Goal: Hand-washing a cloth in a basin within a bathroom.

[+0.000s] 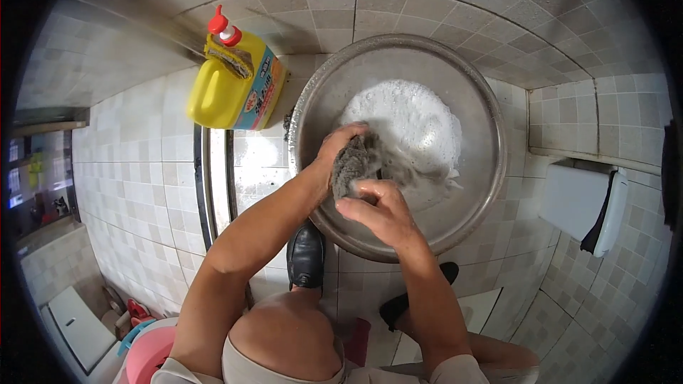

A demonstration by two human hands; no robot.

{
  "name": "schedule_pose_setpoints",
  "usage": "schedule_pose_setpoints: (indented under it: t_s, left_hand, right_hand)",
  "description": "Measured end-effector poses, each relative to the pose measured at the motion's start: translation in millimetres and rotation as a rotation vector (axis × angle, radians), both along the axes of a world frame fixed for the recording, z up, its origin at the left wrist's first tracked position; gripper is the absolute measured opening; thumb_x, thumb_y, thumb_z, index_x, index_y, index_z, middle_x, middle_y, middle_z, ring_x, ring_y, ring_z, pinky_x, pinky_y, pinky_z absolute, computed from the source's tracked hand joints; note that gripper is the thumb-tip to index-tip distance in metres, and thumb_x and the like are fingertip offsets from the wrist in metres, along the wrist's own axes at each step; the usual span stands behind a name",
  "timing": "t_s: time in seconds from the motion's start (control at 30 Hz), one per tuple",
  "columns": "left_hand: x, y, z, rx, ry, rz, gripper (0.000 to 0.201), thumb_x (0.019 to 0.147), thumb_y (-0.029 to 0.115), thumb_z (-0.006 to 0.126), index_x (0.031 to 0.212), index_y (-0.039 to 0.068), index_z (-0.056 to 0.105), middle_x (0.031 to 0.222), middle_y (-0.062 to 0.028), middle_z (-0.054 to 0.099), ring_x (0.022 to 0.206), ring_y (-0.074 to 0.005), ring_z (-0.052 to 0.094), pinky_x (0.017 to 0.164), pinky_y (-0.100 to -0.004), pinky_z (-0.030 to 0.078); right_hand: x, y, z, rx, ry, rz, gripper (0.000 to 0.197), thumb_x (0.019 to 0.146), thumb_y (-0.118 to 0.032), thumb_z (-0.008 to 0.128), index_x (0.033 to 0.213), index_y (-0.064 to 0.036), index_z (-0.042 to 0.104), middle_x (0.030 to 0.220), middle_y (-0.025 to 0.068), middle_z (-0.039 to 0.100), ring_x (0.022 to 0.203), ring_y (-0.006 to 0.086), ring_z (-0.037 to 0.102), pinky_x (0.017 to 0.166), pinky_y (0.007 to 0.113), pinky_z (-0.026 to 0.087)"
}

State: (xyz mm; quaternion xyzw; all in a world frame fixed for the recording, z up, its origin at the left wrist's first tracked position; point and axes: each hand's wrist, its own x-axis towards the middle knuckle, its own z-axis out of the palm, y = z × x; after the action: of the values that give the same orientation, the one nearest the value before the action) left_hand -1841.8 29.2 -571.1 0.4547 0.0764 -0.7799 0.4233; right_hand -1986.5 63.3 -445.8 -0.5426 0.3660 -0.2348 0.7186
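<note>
A grey, rough-textured cloth (350,166) is bunched up over the left side of a big round metal basin (498,142). My left hand (343,141) is closed round its upper left side, fingers partly hidden behind it. At the cloth's lower end, my right hand (380,210) grips it with the fingers bent and the thumb pointing left. White suds (405,117) float in the basin, beside a blurred darker patch next to the cloth that I cannot make out.
A yellow jug (213,92) with a red pump top and a scouring pad on it stands left of the basin. My black shoes (306,259) are close to its near rim. A white wall-mounted box (580,199) hangs at right; a pink tub (151,355) sits at lower left.
</note>
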Motion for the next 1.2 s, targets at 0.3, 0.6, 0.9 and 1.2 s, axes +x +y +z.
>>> schedule_pose_setpoints:
  t_s: [0.3, 0.6, 0.9, 1.2]
  left_hand:
    - [-49.6, 11.6, 67.2, 0.036, -0.187, 0.053, 0.026, 0.086, 0.027, 0.061, 0.092, 0.002, 0.064, 0.087, -0.0119, 0.064, 0.077, -0.0224, 0.061, 0.065, -0.0375, 0.049]
    - [-50.4, 18.9, 14.7, -0.441, -0.241, -0.183, 0.035, 0.09, 0.023, 0.055, 0.115, -0.001, 0.055, 0.107, -0.012, 0.061, 0.093, -0.0184, 0.06, 0.078, -0.0327, 0.051]
    - [-24.2, 6.2, 63.6, -0.09, -0.612, -0.228, 0.048, 0.081, 0.025, 0.066, 0.12, -0.001, 0.056, 0.118, -0.0181, 0.058, 0.11, -0.0269, 0.054, 0.091, -0.0401, 0.044]
    - [-22.4, 10.8, 29.6, 0.239, -0.295, -0.254, 0.065, 0.089, 0.043, 0.049, 0.139, 0.003, 0.036, 0.141, -0.0207, 0.038, 0.131, -0.0335, 0.036, 0.105, -0.0532, 0.028]
  right_hand:
    - [-4.4, -30.0, -82.7, -0.118, 0.506, -0.761, 0.026, 0.089, -0.018, 0.052, 0.083, 0.0043, 0.065, 0.073, 0.0068, 0.064, 0.067, 0.0116, 0.055, 0.062, 0.03, 0.045]
    - [-4.8, -18.0, -81.9, -0.22, 0.623, -0.613, 0.028, 0.091, -0.015, 0.044, 0.085, 0.0076, 0.059, 0.079, 0.0258, 0.059, 0.071, 0.0357, 0.056, 0.069, 0.045, 0.041]
    - [-101.8, -54.2, -162.1, 0.062, 0.944, -0.682, 0.021, 0.089, -0.019, 0.057, 0.094, -0.0003, 0.063, 0.079, 0.0077, 0.061, 0.075, 0.0161, 0.057, 0.067, 0.031, 0.045]
    - [-25.5, -17.6, -114.6, 0.245, 0.239, -0.387, 0.025, 0.085, -0.021, 0.066, 0.101, -0.0014, 0.065, 0.089, 0.0021, 0.063, 0.078, 0.0098, 0.054, 0.068, 0.026, 0.043]
